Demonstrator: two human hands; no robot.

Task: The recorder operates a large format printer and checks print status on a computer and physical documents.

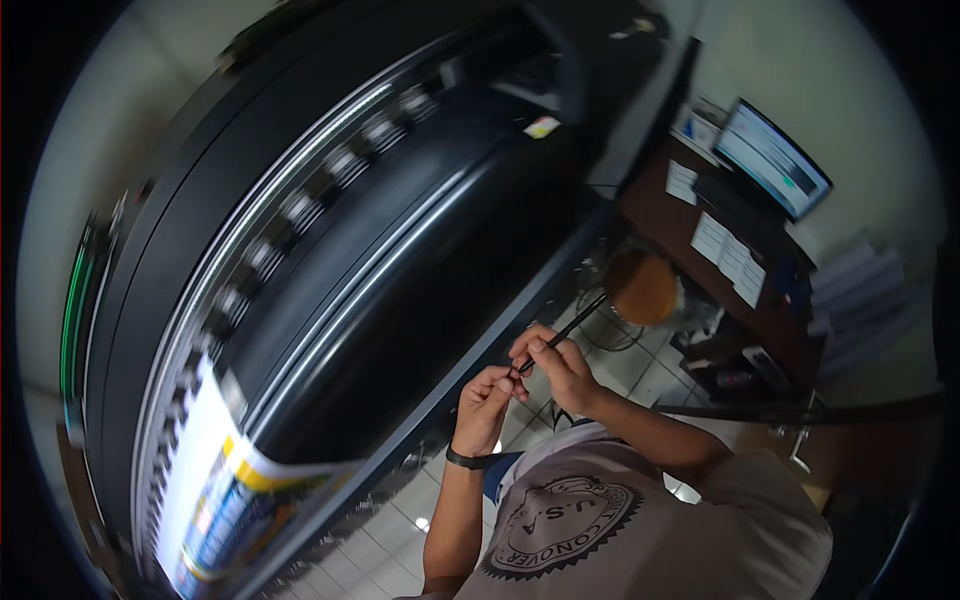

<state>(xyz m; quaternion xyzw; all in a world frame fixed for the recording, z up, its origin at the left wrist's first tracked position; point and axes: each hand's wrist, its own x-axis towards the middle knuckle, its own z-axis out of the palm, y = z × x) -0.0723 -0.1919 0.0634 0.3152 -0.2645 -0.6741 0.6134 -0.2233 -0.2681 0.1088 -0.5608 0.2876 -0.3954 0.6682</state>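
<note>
My right hand (566, 374) is closed round a thin black stick (578, 320), whose far end points up and to the right. Close beside it, my left hand (486, 404) has its thumb and fingers pinched together at the stick's lower end. Whatever lies in that pinch is too small and dark to make out. A black band (468, 459) circles my left wrist. Both hands are in front of my body, just off the front edge of a large black wide-format printer (400, 290).
A colourful printed sheet (250, 500) hangs over the printer's front at the lower left. Right of my hands stands a stool with a round brown seat (641, 287). Beyond it, a dark desk (655, 215) bears a lit monitor (772, 160) and paper sheets (727, 258).
</note>
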